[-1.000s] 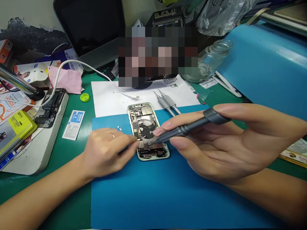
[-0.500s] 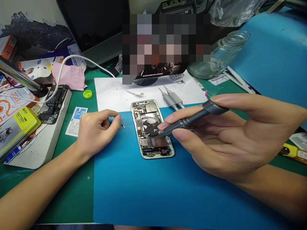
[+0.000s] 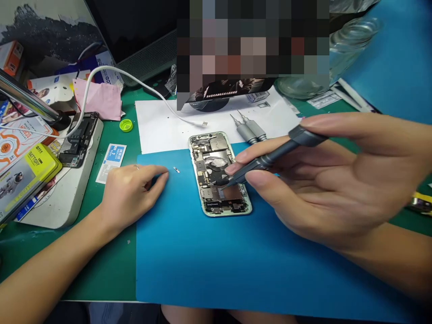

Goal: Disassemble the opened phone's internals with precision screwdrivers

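On the blue mat (image 3: pixel 189 261) lies an opened smartphone (image 3: pixel 221 175) with a pale green frame, its inner boards and metal covers exposed. My right hand (image 3: pixel 324 180) grips a dark grey precision screwdriver (image 3: pixel 273 155), one finger pressed on its end cap. The screwdriver slants down to the left over the phone's lower half; I cannot tell whether its tip touches. My left hand (image 3: pixel 131 193) rests at the mat's left edge, thumb and index fingertips together with nothing visible between them. Just beyond those fingertips lies a tiny metal part (image 3: pixel 176 169), apart from the hand.
Two grey-handled screwdrivers (image 3: pixel 248 128) lie on white paper (image 3: pixel 155 130) behind the phone. A white cable (image 3: pixel 128 74) arches over the left side. A second opened phone (image 3: pixel 79 139), a yellow battery box (image 3: pixel 37 175) and a green cap (image 3: pixel 126 125) are at left; a glass jar (image 3: pixel 347 45) stands back right.
The view has shifted slightly, so the phone appears a little higher and further right. My left fingertips are now slightly farther from the tiny part. The screwdriver stays over the phone.
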A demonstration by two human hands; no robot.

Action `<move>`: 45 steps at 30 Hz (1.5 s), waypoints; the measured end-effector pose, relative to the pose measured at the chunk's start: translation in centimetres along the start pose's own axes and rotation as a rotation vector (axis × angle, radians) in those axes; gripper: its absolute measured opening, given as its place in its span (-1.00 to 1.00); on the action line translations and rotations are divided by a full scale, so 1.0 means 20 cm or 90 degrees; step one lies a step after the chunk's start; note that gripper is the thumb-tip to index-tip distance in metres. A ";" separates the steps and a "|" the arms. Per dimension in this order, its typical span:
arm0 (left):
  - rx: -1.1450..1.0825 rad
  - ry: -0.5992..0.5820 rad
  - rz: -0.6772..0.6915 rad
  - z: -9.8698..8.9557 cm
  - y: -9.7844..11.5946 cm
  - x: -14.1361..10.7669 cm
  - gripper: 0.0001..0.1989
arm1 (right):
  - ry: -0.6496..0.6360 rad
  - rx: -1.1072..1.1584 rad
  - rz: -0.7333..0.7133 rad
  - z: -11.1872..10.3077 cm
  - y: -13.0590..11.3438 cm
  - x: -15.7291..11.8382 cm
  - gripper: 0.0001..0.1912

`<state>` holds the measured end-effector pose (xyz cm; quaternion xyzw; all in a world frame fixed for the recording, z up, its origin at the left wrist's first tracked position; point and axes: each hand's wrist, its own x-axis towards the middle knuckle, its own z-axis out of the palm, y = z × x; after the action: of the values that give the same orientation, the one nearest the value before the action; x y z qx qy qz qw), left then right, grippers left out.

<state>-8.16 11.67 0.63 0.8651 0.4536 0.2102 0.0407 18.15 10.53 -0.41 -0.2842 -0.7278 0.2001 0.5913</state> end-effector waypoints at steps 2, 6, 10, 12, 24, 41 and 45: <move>-0.025 0.000 -0.005 0.01 0.00 0.00 -0.83 | -0.001 -0.011 0.026 -0.01 -0.02 0.00 -0.31; -0.068 0.016 -0.040 0.01 0.00 0.00 -0.85 | -0.051 -0.088 0.039 -0.05 -0.02 -0.01 -0.61; -0.085 0.060 -0.081 0.00 0.00 0.00 -0.85 | -0.035 -0.131 0.032 -0.06 0.00 -0.02 -0.72; -0.086 0.064 -0.087 0.00 0.01 0.00 -0.84 | -0.054 -0.135 0.031 -0.06 0.00 -0.01 -0.70; -0.052 -0.038 0.359 -0.04 0.11 0.00 -0.72 | -0.045 -0.060 0.003 0.01 0.01 0.00 -0.38; -0.087 -0.111 0.336 0.02 0.10 -0.01 -0.54 | 0.020 -0.002 0.074 0.01 0.04 -0.03 -0.44; -0.079 -0.136 0.330 0.02 0.10 -0.02 -0.53 | -0.024 -0.028 0.066 -0.01 0.02 0.00 -0.43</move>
<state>-6.67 10.26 0.73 0.9653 0.1968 0.1484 0.0865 18.35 10.80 -0.68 -0.3303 -0.7274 0.2199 0.5598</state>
